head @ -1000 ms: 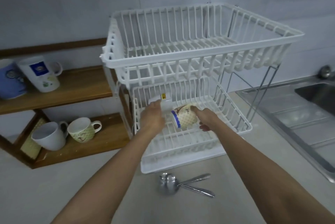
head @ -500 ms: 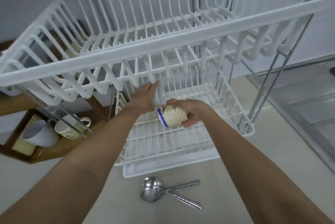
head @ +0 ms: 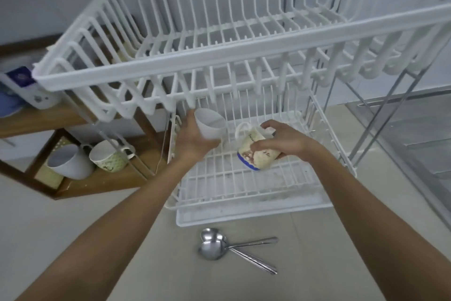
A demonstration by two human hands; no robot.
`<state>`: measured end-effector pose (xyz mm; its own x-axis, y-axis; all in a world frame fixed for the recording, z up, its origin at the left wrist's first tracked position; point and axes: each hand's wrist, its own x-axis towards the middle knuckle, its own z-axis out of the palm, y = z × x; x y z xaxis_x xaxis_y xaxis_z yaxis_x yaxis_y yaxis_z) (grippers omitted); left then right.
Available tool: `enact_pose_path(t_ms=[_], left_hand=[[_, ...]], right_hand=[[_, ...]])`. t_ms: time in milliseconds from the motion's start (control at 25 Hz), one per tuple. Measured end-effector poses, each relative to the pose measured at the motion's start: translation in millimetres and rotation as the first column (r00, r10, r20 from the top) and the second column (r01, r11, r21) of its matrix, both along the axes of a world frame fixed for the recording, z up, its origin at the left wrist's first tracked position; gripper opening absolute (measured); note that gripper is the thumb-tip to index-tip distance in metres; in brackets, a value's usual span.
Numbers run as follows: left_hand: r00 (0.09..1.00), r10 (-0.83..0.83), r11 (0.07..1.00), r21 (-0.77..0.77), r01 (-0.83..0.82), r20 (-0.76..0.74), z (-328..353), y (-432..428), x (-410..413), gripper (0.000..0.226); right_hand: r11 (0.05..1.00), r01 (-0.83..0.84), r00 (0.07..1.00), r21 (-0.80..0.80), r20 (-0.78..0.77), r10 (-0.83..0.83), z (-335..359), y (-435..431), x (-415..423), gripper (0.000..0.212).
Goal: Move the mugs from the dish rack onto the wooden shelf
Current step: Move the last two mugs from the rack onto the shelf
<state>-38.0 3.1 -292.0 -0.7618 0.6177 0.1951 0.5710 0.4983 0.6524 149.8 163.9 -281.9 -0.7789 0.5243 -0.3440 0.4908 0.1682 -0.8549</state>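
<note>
Inside the lower tier of the white two-tier dish rack (head: 234, 213), my left hand (head: 192, 141) grips a plain white mug (head: 210, 125), its mouth tilted up. My right hand (head: 285, 139) holds a cream patterned mug with a blue rim (head: 256, 155) on its side just above the rack's wires, its handle pointing back. The wooden shelf (head: 102, 180) stands to the left of the rack. Its lower board carries a white mug (head: 69, 161) and a green-patterned mug (head: 107, 156). On its upper board a white mug with a blue label (head: 24, 88) shows partly behind the rack's top tier.
The rack's top tier (head: 244, 51) hangs over both hands and is bare. Two steel spoons (head: 219, 247) lie on the counter in front of the rack. A steel sink drainboard (head: 415, 134) runs along the right. A blue object (head: 7, 105) sits at the far left on the upper shelf.
The camera has moved closer and lower. My left hand has lifted the white mug and turned its mouth up; my right hand has taken the patterned mug and turned it on its side.
</note>
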Motion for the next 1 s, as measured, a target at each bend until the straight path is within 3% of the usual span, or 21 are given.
enact_pose_path(t_ms=[120, 200, 320, 560, 680, 840, 1000], left_hand=[[0.98, -0.068, 0.954, 0.3, 0.009, 0.189, 1.7, -41.9, 35.9, 0.093], [0.938, -0.198, 0.914, 0.398, 0.072, 0.285, 2.5, -71.8, 54.5, 0.093], [0.863, -0.39, 0.877, 0.416, 0.242, 0.321, 7.4, -118.3, 73.2, 0.095], [0.773, -0.578, 0.789, 0.42, 0.449, 0.259, 9.9, -220.6, 66.0, 0.1], [0.815, -0.544, 0.79, 0.448, 0.418, 0.2, 13.8, -266.9, 41.2, 0.099], [0.906, -0.375, 0.833, 0.5, 0.237, 0.197, 17.0, -310.6, -5.9, 0.091], [0.944, -0.192, 0.862, 0.505, 0.031, 0.27, 8.7, -338.5, -54.1, 0.084]], right_hand=[[0.973, -0.136, 0.99, 0.189, 0.068, 0.125, 22.9, -3.0, 21.0, 0.085], [0.948, -0.164, 0.985, 0.272, 0.097, 0.143, 38.1, -9.7, 34.4, 0.082], [0.936, -0.22, 0.974, 0.275, 0.121, 0.193, 62.5, -29.4, 53.1, 0.076], [0.861, -0.486, 0.874, 0.15, 0.092, 0.477, 122.0, -113.2, 65.0, 0.07], [0.814, -0.556, 0.829, 0.17, 0.036, 0.559, 142.5, -168.2, 49.9, 0.072], [0.766, -0.575, 0.795, 0.289, -0.023, 0.606, 162.4, -246.0, 13.6, 0.07], [0.772, -0.473, 0.821, 0.425, -0.107, 0.561, 169.3, -317.4, -38.1, 0.069]])
